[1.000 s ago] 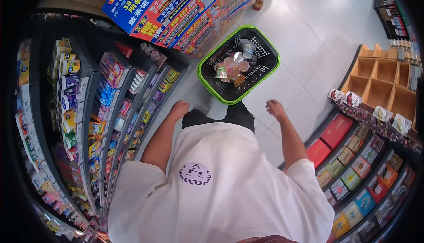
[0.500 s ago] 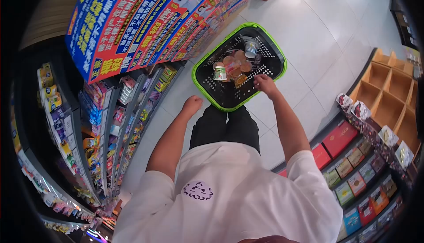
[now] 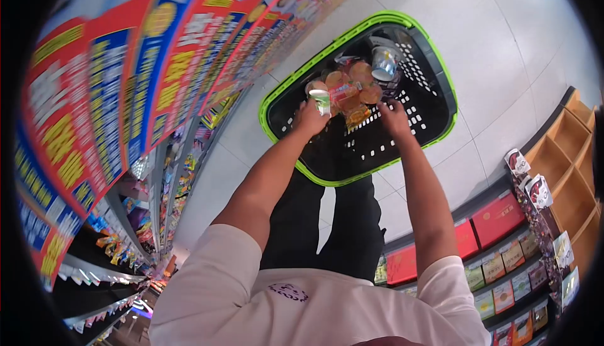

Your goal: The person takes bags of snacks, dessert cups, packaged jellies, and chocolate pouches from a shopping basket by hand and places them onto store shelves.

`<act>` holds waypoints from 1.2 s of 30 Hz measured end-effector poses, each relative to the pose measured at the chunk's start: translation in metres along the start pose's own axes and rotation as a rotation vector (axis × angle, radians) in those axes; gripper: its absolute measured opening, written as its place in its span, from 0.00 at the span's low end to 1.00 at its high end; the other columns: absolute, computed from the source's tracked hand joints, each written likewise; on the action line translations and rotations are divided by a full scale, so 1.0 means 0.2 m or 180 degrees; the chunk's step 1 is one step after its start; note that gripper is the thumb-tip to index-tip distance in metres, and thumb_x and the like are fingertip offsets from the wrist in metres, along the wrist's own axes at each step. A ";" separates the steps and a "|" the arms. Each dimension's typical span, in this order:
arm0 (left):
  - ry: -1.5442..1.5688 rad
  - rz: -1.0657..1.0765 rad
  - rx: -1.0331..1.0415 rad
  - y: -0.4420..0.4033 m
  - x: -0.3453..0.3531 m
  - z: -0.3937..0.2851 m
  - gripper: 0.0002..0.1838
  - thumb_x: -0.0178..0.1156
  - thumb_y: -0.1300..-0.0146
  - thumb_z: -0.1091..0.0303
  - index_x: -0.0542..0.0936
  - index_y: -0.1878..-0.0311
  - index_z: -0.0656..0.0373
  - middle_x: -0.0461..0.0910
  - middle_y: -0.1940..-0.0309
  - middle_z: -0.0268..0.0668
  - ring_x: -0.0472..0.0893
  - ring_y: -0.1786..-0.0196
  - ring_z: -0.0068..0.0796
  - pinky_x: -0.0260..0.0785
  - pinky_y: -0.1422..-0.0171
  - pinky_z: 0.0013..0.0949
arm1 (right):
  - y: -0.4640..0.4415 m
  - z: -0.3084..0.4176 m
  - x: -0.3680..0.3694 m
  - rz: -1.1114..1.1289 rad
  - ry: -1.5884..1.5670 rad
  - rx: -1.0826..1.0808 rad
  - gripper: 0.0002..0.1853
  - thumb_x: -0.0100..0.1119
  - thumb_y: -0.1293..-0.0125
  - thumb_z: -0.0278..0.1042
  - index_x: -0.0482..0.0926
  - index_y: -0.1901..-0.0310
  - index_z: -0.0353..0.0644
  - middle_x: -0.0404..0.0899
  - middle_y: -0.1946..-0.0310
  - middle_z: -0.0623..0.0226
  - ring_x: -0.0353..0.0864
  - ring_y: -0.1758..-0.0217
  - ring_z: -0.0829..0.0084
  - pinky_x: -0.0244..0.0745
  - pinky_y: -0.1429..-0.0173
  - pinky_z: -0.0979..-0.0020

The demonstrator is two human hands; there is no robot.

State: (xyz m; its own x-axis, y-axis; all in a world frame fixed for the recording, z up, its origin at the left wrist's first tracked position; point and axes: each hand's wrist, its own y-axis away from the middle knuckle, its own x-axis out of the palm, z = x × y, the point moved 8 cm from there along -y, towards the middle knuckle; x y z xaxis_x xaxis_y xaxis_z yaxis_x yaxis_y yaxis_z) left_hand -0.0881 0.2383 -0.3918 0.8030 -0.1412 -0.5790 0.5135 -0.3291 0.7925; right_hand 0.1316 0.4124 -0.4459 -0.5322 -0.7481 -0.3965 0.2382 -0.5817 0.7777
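Note:
A black shopping basket with a bright green rim (image 3: 454,94) is in front of my legs. My left hand (image 3: 309,121) reaches over its near left side, fingers closed against a white and green cup (image 3: 321,102). Inside, the clear pack of round brown pieces (image 3: 360,72) lies in the middle, with a red label across it. An orange-yellow packet (image 3: 357,117) sits at its near end. The silvery cup (image 3: 384,64) lies toward the far right. My right hand (image 3: 394,119) is inside the basket, right of the packets, its thumb and fingers slightly apart and holding nothing visible.
At the left stand large red, blue and yellow printed boxes (image 3: 126,88), with snack shelves (image 3: 182,176) below them. Red boxes (image 3: 497,218) and small packs line a shelf at the right. Beyond is a wooden divided rack (image 3: 557,151). Pale floor tiles (image 3: 497,50) surround the basket.
My left hand has moved from outside the basket onto the white and green cup. My right hand has reached further in, near the packets. The basket appears larger and closer.

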 end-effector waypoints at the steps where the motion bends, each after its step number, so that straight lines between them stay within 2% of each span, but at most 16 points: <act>1: -0.0151 0.0016 -0.0175 -0.10 0.06 0.04 0.37 0.65 0.54 0.52 0.64 0.42 0.55 0.68 0.48 0.51 0.69 0.44 0.53 0.63 0.41 0.46 | -0.06 0.00 0.00 0.0040 -0.0125 0.0070 0.35 0.61 0.47 0.52 0.66 0.44 0.34 0.74 0.74 0.67 0.70 0.76 0.78 0.66 0.74 0.76; 3: -0.0237 -0.0119 -0.0279 -0.21 0.12 0.06 0.42 0.67 0.56 0.50 0.60 0.39 0.53 0.66 0.46 0.49 0.68 0.43 0.52 0.63 0.40 0.45 | -0.17 0.08 -0.03 -0.0267 -0.0356 -0.0013 0.39 0.61 0.49 0.55 0.64 0.43 0.32 0.75 0.69 0.62 0.72 0.72 0.76 0.68 0.70 0.75; 6: -0.0375 -0.0136 -0.0366 -0.32 0.19 0.11 0.49 0.68 0.59 0.49 0.53 0.35 0.50 0.64 0.43 0.51 0.68 0.42 0.51 0.62 0.39 0.44 | -0.24 0.23 -0.02 -0.0328 -0.0811 0.0327 0.49 0.63 0.52 0.57 0.54 0.37 0.32 0.71 0.49 0.50 0.76 0.54 0.64 0.72 0.54 0.68; 10: -0.0165 0.0075 -0.0611 -0.38 0.30 0.18 0.55 0.69 0.61 0.47 0.45 0.33 0.46 0.64 0.44 0.54 0.69 0.43 0.53 0.62 0.39 0.44 | -0.50 0.08 0.07 -0.0737 -0.0763 0.0718 0.52 0.66 0.56 0.58 0.53 0.35 0.34 0.70 0.46 0.50 0.75 0.50 0.61 0.71 0.50 0.68; 12: -0.0150 0.0004 -0.0597 -0.40 0.35 0.21 0.56 0.69 0.61 0.47 0.45 0.33 0.47 0.65 0.44 0.54 0.69 0.43 0.52 0.63 0.39 0.44 | -0.58 0.00 0.10 -0.0933 -0.0549 0.0857 0.52 0.66 0.57 0.59 0.54 0.36 0.35 0.71 0.48 0.50 0.77 0.53 0.63 0.72 0.53 0.69; 14: 0.0027 -0.0038 -0.0687 -0.44 0.37 0.24 0.56 0.70 0.61 0.47 0.47 0.33 0.50 0.66 0.45 0.54 0.70 0.43 0.51 0.63 0.40 0.44 | -0.61 -0.04 0.14 -0.1044 -0.0698 0.0942 0.48 0.65 0.58 0.59 0.63 0.41 0.31 0.69 0.45 0.46 0.70 0.42 0.58 0.65 0.42 0.68; 19: 0.0250 -0.0081 -0.0633 -0.47 0.34 0.24 0.54 0.71 0.63 0.48 0.53 0.35 0.58 0.71 0.47 0.51 0.73 0.45 0.47 0.66 0.42 0.40 | -0.58 -0.05 0.12 -0.1110 -0.0889 0.0695 0.48 0.66 0.59 0.59 0.62 0.42 0.30 0.71 0.48 0.47 0.73 0.46 0.58 0.66 0.43 0.68; 22: 0.0513 -0.0047 -0.0664 -0.45 0.33 0.23 0.51 0.69 0.59 0.50 0.52 0.35 0.58 0.71 0.47 0.49 0.73 0.45 0.43 0.66 0.42 0.37 | -0.48 -0.01 0.08 -0.1140 -0.1304 0.0319 0.40 0.67 0.53 0.47 0.64 0.44 0.28 0.74 0.51 0.51 0.76 0.51 0.66 0.69 0.47 0.70; 23: 0.0534 -0.0052 -0.0646 -0.45 0.34 0.26 0.51 0.69 0.59 0.50 0.52 0.35 0.58 0.71 0.47 0.49 0.73 0.45 0.43 0.66 0.42 0.37 | -0.47 0.02 0.11 -0.0539 -0.1796 -0.0050 0.35 0.66 0.50 0.40 0.64 0.45 0.27 0.74 0.52 0.53 0.76 0.52 0.68 0.69 0.49 0.71; 26: 0.1592 0.0160 -0.0020 -0.42 0.38 0.23 0.46 0.67 0.52 0.52 0.54 0.35 0.57 0.72 0.49 0.43 0.74 0.47 0.35 0.66 0.44 0.36 | -0.20 0.06 0.02 -0.1189 -0.1697 0.0058 0.34 0.65 0.48 0.39 0.63 0.46 0.26 0.74 0.53 0.52 0.75 0.52 0.67 0.68 0.47 0.71; 28: 0.3060 0.0687 -0.0276 -0.26 0.35 0.17 0.38 0.63 0.47 0.54 0.57 0.36 0.56 0.73 0.51 0.39 0.74 0.48 0.29 0.66 0.45 0.36 | -0.12 0.02 0.00 -0.1136 -0.1551 -0.0114 0.39 0.65 0.46 0.42 0.56 0.39 0.31 0.74 0.62 0.60 0.71 0.72 0.78 0.67 0.69 0.77; 29: 0.3398 0.0972 -0.0592 -0.16 0.30 0.14 0.35 0.62 0.46 0.55 0.61 0.37 0.53 0.73 0.51 0.36 0.75 0.50 0.31 0.66 0.47 0.39 | -0.04 0.04 -0.01 -0.0981 -0.1470 -0.0082 0.39 0.64 0.46 0.42 0.56 0.39 0.31 0.74 0.63 0.61 0.70 0.71 0.79 0.67 0.69 0.78; 30: 0.3422 0.0954 -0.0541 -0.09 0.25 0.14 0.35 0.62 0.46 0.55 0.61 0.37 0.53 0.73 0.51 0.36 0.75 0.50 0.31 0.66 0.47 0.39 | 0.09 0.10 -0.01 -0.0653 -0.1852 0.0062 0.36 0.63 0.44 0.42 0.57 0.40 0.32 0.73 0.64 0.63 0.70 0.71 0.79 0.67 0.69 0.79; 32: 0.4052 0.1674 -0.0357 0.07 0.18 0.06 0.31 0.60 0.44 0.55 0.62 0.39 0.50 0.74 0.52 0.34 0.76 0.52 0.28 0.67 0.49 0.39 | 0.33 0.19 -0.05 -0.0431 -0.2014 0.0033 0.34 0.63 0.43 0.41 0.58 0.41 0.35 0.72 0.60 0.64 0.72 0.65 0.78 0.69 0.67 0.78; 33: 0.4121 0.1922 -0.0259 0.18 0.10 0.01 0.27 0.58 0.41 0.56 0.63 0.39 0.48 0.74 0.53 0.32 0.76 0.53 0.27 0.67 0.48 0.37 | 0.42 0.21 -0.07 -0.0429 -0.2187 -0.0041 0.35 0.64 0.45 0.37 0.57 0.40 0.30 0.73 0.64 0.62 0.69 0.73 0.81 0.64 0.74 0.79; 36: 0.4344 0.1915 -0.0128 0.42 -0.07 -0.01 0.24 0.54 0.39 0.53 0.65 0.41 0.50 0.74 0.49 0.34 0.74 0.48 0.29 0.66 0.45 0.40 | 0.73 0.33 -0.14 -0.0088 -0.2346 -0.0238 0.34 0.63 0.44 0.36 0.57 0.41 0.33 0.72 0.61 0.62 0.72 0.68 0.78 0.69 0.70 0.78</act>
State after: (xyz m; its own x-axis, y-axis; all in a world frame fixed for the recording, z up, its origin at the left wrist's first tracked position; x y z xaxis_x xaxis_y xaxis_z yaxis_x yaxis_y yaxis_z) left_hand -0.0555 0.2154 -0.3166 0.5374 0.7247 0.4314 0.0006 -0.5118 0.8591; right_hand 0.1286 0.3697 -0.2891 -0.9399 -0.3396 0.0352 0.2574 -0.6371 0.7265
